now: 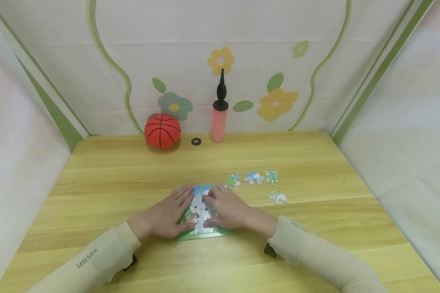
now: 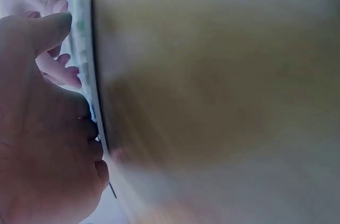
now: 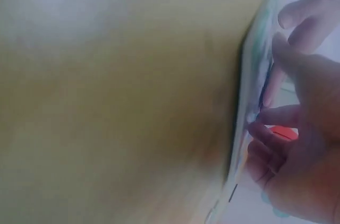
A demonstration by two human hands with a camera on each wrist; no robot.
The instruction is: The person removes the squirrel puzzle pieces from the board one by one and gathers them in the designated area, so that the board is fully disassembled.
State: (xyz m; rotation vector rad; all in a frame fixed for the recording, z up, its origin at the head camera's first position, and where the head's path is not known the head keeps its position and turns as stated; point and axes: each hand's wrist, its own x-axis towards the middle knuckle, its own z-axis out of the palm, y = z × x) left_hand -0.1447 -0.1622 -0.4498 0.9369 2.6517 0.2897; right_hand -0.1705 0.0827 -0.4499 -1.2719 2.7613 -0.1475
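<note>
A jigsaw puzzle (image 1: 199, 206) in a green-bordered board lies on the table, showing a white cartoon animal on blue and green. My left hand (image 1: 172, 211) rests across the board's left side, its fingers extended toward the top and its thumb on the lower part. On the right half, the bent fingers of my right hand (image 1: 229, 207) touch the picture, with the thumb apart from them lower down. The wrist views show the left hand (image 2: 48, 128) and right hand (image 3: 303, 112) against the board from the side. Whatever lies under the palms is hidden.
Several loose puzzle pieces (image 1: 254, 178) lie right of the board. Toward the back edge of the wooden table (image 1: 113, 171) are a red ball (image 1: 162, 131), a black chip (image 1: 196, 141) and a pink pump (image 1: 219, 124) standing upright. A flowered curtain (image 1: 249, 61) hangs behind.
</note>
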